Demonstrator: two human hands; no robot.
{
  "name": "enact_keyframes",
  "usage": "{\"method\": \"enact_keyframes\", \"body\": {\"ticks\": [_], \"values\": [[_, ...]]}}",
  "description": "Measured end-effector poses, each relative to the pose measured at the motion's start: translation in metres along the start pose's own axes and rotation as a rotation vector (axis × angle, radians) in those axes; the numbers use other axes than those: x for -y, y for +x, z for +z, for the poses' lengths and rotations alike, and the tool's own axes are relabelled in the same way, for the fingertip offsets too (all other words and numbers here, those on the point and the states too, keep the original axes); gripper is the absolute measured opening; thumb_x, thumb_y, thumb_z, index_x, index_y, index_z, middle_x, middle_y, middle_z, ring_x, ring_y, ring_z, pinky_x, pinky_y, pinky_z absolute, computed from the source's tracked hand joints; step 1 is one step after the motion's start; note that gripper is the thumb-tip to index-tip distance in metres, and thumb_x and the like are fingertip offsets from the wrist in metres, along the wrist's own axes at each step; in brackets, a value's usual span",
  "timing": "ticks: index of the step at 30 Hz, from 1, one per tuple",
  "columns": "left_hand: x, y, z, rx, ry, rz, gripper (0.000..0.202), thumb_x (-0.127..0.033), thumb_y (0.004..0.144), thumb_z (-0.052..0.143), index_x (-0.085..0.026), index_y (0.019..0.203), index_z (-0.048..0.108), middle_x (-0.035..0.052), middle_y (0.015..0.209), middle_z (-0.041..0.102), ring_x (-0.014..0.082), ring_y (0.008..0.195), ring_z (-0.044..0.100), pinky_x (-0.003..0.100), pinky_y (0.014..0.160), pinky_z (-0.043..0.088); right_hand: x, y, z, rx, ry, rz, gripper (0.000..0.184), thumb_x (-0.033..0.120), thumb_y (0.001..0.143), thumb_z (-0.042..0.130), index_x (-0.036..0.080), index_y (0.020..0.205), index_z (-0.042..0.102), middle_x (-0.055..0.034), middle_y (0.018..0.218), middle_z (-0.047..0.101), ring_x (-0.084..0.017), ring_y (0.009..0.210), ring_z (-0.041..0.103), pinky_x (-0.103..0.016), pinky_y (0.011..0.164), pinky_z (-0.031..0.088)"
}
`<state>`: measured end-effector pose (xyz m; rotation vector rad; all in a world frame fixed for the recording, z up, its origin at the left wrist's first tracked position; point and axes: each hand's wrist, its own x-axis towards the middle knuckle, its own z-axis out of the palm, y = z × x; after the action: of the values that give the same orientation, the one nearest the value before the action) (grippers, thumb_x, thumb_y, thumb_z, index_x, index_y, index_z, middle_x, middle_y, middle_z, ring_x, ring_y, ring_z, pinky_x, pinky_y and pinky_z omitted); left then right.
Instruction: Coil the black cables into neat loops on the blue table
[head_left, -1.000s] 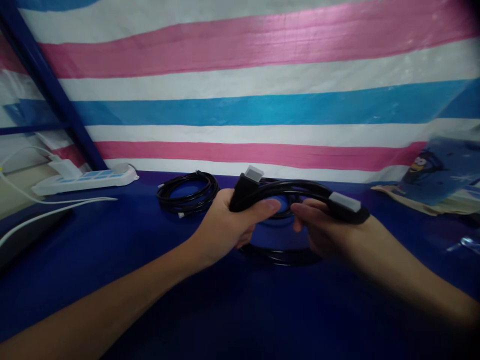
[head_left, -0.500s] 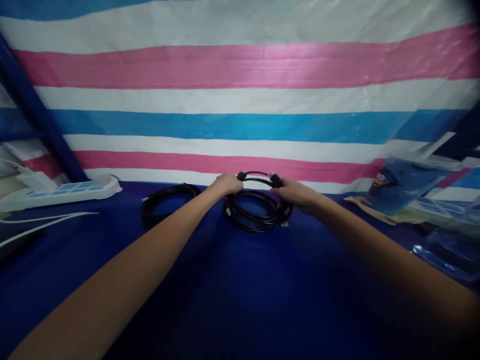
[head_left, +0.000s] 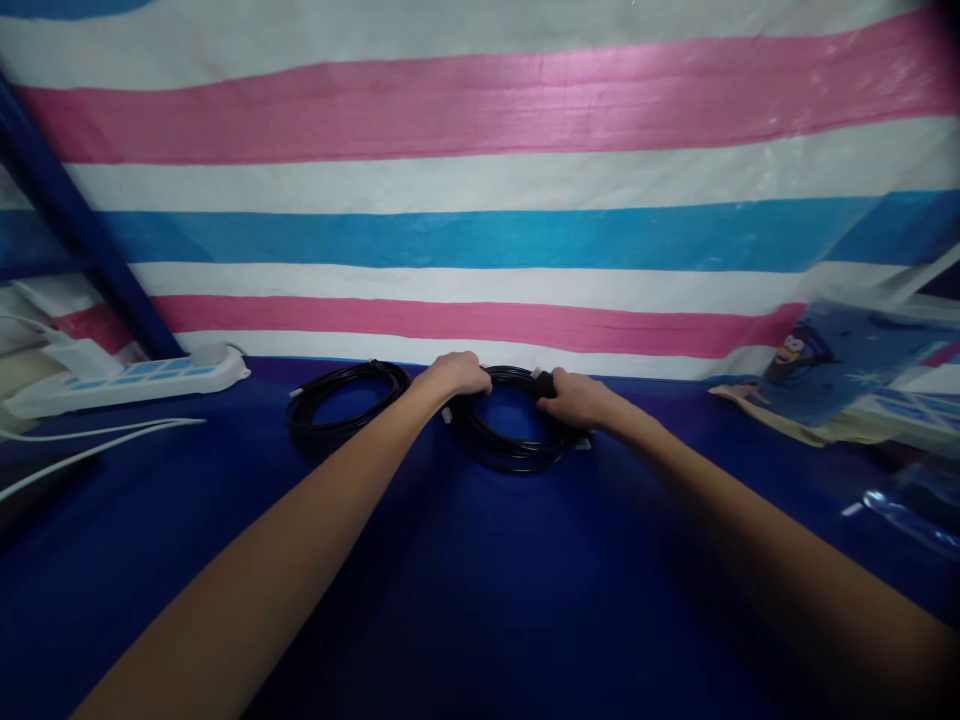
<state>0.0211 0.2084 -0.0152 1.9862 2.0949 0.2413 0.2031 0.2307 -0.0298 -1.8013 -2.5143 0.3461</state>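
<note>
A coiled black cable (head_left: 510,460) lies on the blue table (head_left: 480,580), close to the striped sheet at the back. My left hand (head_left: 459,375) is closed on the coil's left upper side, fingers curled round its strands. At the right upper side, my right hand (head_left: 574,400) grips the same coil near a dark plug end. Small pale tips show by the left side and under the right side of the coil. Another coiled black cable (head_left: 322,425) rests to the left, partly behind my left forearm.
At the left stands a white power strip (head_left: 142,380) with a charger plugged in; white cords (head_left: 112,435) run below it. A clear plastic bag with a cartoon print (head_left: 840,350) sits at the right. The striped sheet (head_left: 465,240) hangs behind the table.
Both hands have lowered the upper strands of the cable, which arched above the coil before, down onto the rest of it. The view has shifted slightly.
</note>
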Motion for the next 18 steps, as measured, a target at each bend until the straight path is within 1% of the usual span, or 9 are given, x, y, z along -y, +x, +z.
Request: {"method": "enact_keyframes", "body": {"ticks": [2,5,7,9,10,12,15,17,18], "values": [[0.005,-0.005,0.005,-0.087,-0.042,0.015,0.051,-0.043,0.072,0.054,-0.008,0.108,0.061,0.0216,0.102,0.065,0.0281,0.082,0.063,0.032,0.059,0.048,0.0,-0.002,-0.001,-0.009,0.017,0.013,0.049,0.035,0.08,0.05,0.005,0.118,0.049,-0.0232,0.104,0.061,-0.025,0.075,0.062,-0.033,0.057,0.045],[0.01,-0.021,0.007,-0.216,-0.088,0.035,0.059,-0.044,0.078,0.045,-0.005,0.122,0.051,0.0263,0.114,0.059,0.0298,0.09,0.061,0.035,0.065,0.047,-0.002,-0.005,-0.011,0.007,0.07,0.004,0.056,0.049,0.081,0.049,0.006,0.116,0.051,-0.0184,0.093,0.065,-0.022,0.063,0.062,-0.031,0.051,0.046],[0.012,-0.038,0.001,-0.275,-0.109,0.075,0.058,-0.042,0.081,0.043,-0.005,0.125,0.048,0.0262,0.119,0.056,0.0305,0.097,0.059,0.038,0.073,0.047,-0.003,-0.008,-0.021,-0.049,0.078,-0.012,0.063,0.055,0.08,0.049,0.006,0.12,0.05,-0.0188,0.097,0.065,-0.024,0.072,0.063,-0.032,0.057,0.047],[0.013,-0.058,-0.008,-0.317,-0.121,0.138,0.052,-0.039,0.084,0.042,-0.008,0.125,0.05,0.0217,0.125,0.054,0.0292,0.108,0.054,0.039,0.085,0.043,-0.003,-0.011,-0.031,-0.141,0.064,-0.024,0.065,0.054,0.081,0.048,0.004,0.124,0.047,-0.0216,0.108,0.062,-0.029,0.089,0.062,-0.035,0.068,0.048],[0.014,-0.067,-0.012,-0.33,-0.115,0.206,0.048,-0.037,0.085,0.042,-0.011,0.124,0.051,0.0181,0.126,0.054,0.0273,0.112,0.052,0.038,0.09,0.041,-0.003,-0.012,-0.035,-0.181,0.052,-0.034,0.064,0.052,0.082,0.047,0.004,0.125,0.047,-0.0226,0.112,0.06,-0.03,0.095,0.06,-0.037,0.073,0.047],[0.015,-0.083,-0.016,-0.305,-0.056,0.427,0.043,-0.039,0.087,0.043,-0.017,0.124,0.051,0.0111,0.129,0.054,0.0234,0.118,0.048,0.038,0.099,0.034,0.0,-0.015,-0.039,-0.231,0.023,-0.069,0.057,0.044,0.085,0.046,0.004,0.124,0.048,-0.0234,0.116,0.058,-0.032,0.1,0.058,-0.038,0.078,0.045],[0.017,-0.092,-0.008,-0.146,0.12,0.761,0.057,-0.055,0.082,0.051,-0.021,0.128,0.046,0.0076,0.135,0.05,0.024,0.128,0.039,0.043,0.109,0.016,0.006,-0.017,-0.036,-0.263,-0.04,-0.151,0.051,0.033,0.085,0.046,0.002,0.125,0.049,-0.024,0.122,0.055,-0.033,0.107,0.055,-0.039,0.085,0.043],[0.018,-0.091,0.004,-0.06,0.215,0.835,0.064,-0.061,0.08,0.051,-0.02,0.128,0.045,0.0085,0.134,0.051,0.0251,0.128,0.038,0.045,0.11,0.01,0.011,-0.014,-0.029,-0.27,-0.09,-0.223,0.05,0.028,0.087,0.044,0.002,0.129,0.046,-0.0233,0.127,0.051,-0.033,0.114,0.05,-0.039,0.091,0.04],[0.018,-0.089,0.011,-0.049,0.245,0.848,0.061,-0.06,0.081,0.049,-0.018,0.126,0.047,0.0091,0.13,0.054,0.0248,0.125,0.042,0.044,0.109,0.014,0.012,-0.011,-0.025,-0.267,-0.117,-0.267,0.049,0.026,0.088,0.043,0.003,0.131,0.045,-0.0217,0.13,0.049,-0.032,0.117,0.048,-0.039,0.094,0.039]]}}
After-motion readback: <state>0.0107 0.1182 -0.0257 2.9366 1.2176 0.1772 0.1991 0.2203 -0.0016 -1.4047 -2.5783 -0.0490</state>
